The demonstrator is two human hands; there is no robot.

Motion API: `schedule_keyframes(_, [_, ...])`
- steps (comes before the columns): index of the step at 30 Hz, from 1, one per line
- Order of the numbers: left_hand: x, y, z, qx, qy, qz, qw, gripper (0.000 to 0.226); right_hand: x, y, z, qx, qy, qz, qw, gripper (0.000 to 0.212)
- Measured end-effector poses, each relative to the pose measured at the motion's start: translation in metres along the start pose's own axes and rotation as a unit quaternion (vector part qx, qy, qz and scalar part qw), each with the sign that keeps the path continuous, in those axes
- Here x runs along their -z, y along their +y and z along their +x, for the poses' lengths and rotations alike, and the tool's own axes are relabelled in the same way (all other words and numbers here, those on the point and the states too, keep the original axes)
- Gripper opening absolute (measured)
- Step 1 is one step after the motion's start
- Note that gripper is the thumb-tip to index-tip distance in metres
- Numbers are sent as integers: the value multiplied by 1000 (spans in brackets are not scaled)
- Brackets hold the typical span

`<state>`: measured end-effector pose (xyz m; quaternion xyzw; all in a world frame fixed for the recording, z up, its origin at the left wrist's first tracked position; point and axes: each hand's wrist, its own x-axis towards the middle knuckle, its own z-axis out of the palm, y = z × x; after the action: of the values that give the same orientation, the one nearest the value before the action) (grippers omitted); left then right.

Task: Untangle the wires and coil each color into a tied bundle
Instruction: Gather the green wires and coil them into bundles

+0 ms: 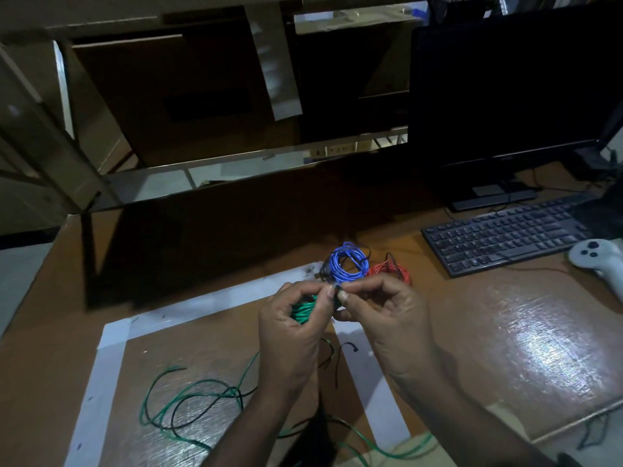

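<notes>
Green wire sits coiled in our left hand (290, 328), whose fingers curl round the green coil (303, 310). Our right hand (381, 315) meets it from the other side, thumb and forefinger pinching a short dark tie (336, 291) at the coil's top edge. Below the coil, the loose green wire (188, 399) trails over the desk (505, 332) in wide loops, crossed by a black wire (188, 421). Just beyond the coil lie a blue bundle (349, 266) and, touching its right side, a red bundle (392, 271). White tape (111, 358) frames a square on the brown desk around the coil. Farther right of the coil we see a keyboard (505, 235), a pale controller (596, 254) and a dark monitor (512, 89). Shelving behind is dim and blurred.
</notes>
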<state>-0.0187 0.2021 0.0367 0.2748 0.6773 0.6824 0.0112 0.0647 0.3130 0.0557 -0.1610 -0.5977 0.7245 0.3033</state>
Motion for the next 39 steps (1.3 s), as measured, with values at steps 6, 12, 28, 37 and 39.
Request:
schedule_keyframes(6, [0, 4, 0, 7, -4, 12, 1000, 15, 1, -1, 0, 4, 3, -20, 1000, 13])
schedule_keyframes(12, [-5, 12, -1, 19, 2, -6, 1000, 18, 0, 2, -3, 62, 19, -118, 991, 13])
schedule_keyframes(28, [-7, 16, -2, 60, 9, -57, 997, 21, -9, -4, -6, 118, 15, -191, 974, 17])
schedule_keyframes(37, [-4, 15, 0, 54, 8, -33, 998, 20, -12, -10, -5, 56, 11, -113, 992, 28])
schedule_keyframes(39, [-4, 15, 1, 51, 8, -36, 998, 20, -11, -10, -3, 57, -7, -115, 992, 26])
